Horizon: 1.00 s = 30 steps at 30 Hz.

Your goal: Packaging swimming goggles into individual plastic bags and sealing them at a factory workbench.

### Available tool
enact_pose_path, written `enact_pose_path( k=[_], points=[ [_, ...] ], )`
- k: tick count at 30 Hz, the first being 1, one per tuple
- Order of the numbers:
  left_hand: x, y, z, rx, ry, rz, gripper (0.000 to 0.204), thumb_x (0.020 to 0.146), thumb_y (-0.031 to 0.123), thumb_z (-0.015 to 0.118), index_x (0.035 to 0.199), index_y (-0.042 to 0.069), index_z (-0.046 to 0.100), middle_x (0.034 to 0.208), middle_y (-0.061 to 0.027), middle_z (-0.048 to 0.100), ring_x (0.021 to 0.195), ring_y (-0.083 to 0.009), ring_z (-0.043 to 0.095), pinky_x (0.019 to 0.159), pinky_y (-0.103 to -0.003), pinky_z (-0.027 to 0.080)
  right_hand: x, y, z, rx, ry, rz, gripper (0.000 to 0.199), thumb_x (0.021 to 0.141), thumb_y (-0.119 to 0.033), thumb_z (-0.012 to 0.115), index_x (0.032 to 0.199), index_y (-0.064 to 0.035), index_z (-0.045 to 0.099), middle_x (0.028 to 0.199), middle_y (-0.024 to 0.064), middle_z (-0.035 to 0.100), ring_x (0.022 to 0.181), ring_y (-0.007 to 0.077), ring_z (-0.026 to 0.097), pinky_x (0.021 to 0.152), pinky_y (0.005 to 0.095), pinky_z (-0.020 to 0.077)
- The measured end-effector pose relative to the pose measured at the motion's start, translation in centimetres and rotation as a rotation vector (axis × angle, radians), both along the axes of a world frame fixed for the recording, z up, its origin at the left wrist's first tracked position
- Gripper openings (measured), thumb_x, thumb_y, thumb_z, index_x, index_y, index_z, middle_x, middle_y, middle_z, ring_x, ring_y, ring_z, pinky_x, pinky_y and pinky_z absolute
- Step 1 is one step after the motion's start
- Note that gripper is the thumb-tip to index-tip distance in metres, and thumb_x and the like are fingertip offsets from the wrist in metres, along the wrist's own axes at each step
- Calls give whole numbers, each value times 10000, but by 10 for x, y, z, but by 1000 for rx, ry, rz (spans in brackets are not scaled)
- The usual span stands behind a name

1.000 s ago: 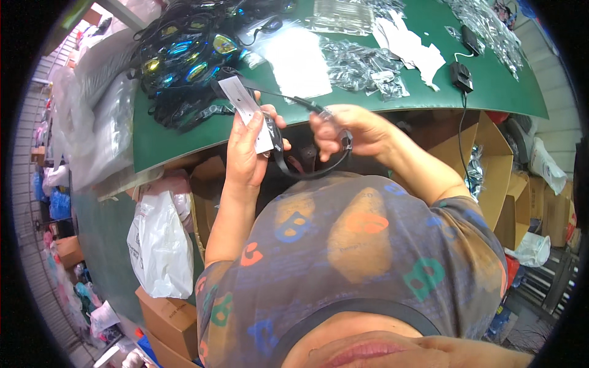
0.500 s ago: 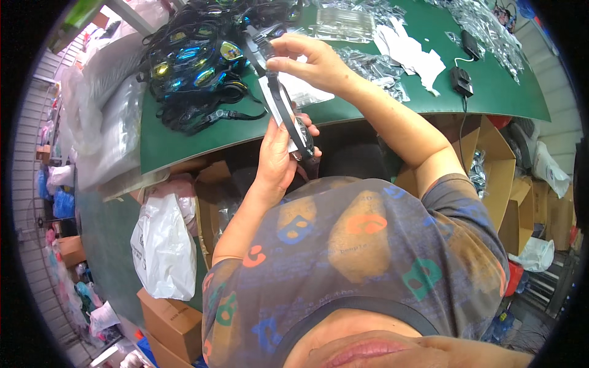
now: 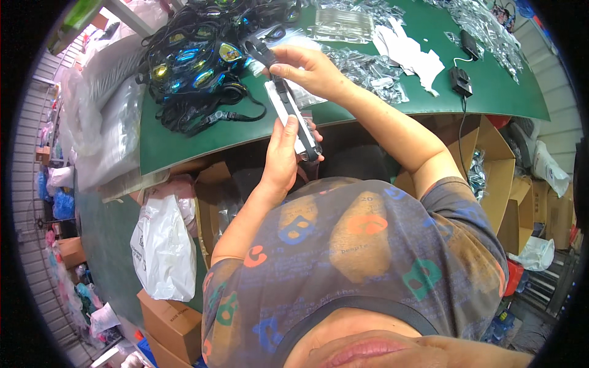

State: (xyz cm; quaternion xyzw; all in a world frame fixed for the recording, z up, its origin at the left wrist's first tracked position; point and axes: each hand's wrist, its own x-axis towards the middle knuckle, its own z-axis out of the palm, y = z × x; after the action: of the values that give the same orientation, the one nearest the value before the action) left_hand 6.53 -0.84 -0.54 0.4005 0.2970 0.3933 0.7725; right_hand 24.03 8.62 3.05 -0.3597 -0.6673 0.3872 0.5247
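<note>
My left hand is closed around the lower end of a pair of swim goggles, whose dark lenses are partly hidden by my fingers. A narrow white strip, possibly card, lies lengthwise along the goggles under their black strap. Above it, my right hand pinches the upper part of the strap between thumb and fingers, and a loop of strap sticks out past the fingertips. Left of my hands, a heap of black goggles with shiny coloured lenses lies on the green table.
Clear plastic pieces, a stack of clear bags and white paper scraps lie on the table. A black adapter trails a cable over the edge. Cardboard boxes stand below at right; a white plastic bag hangs left.
The goggles and white strip have shifted slightly right and down with my left hand. My right hand has lowered a little along the strap, whose upper loop now bends over to the left.
</note>
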Motion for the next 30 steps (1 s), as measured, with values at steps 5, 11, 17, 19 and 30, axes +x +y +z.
enact_pose_path(
  k=[5,11,17,19,30],
  points=[
    [-11,4,6,-104,-2,-129,317,1077,276,507,1284,36,487,1022,-109,633,833,-203,667,572,-337,609,3,-15,3,386,-414,-174,319,951,-159,687,1250,-52,658,1028,48,731,960,207,701,890,330,543],
    [-61,14,8,-584,-383,-531,502,1021,387,555,1330,-5,508,1062,-150,607,861,-250,639,547,-365,606,17,-56,29,1101,-919,208,345,892,-193,621,1228,-110,618,1086,60,662,1111,238,653,852,364,520],
    [-51,4,33,-562,-334,-494,449,1035,421,525,1293,54,541,1061,-166,615,881,-250,654,506,-319,617,29,-60,41,1155,-1100,383,312,913,-211,591,1206,-103,587,1072,73,641,1156,254,650,828,356,517],
    [-48,6,26,-533,-306,-488,435,1041,389,527,1301,41,528,1054,-155,618,885,-232,658,500,-308,614,33,-57,41,1093,-1137,404,331,907,-185,604,1224,-92,592,1124,84,653,1161,269,648,840,357,522],
    [-42,3,13,-519,-170,-552,437,1041,306,487,1278,-60,511,1058,-200,595,830,-246,682,475,-304,623,17,-106,24,522,-926,300,548,829,-190,713,1328,-27,558,1307,173,633,1311,310,565,1136,495,392]
  ],
)
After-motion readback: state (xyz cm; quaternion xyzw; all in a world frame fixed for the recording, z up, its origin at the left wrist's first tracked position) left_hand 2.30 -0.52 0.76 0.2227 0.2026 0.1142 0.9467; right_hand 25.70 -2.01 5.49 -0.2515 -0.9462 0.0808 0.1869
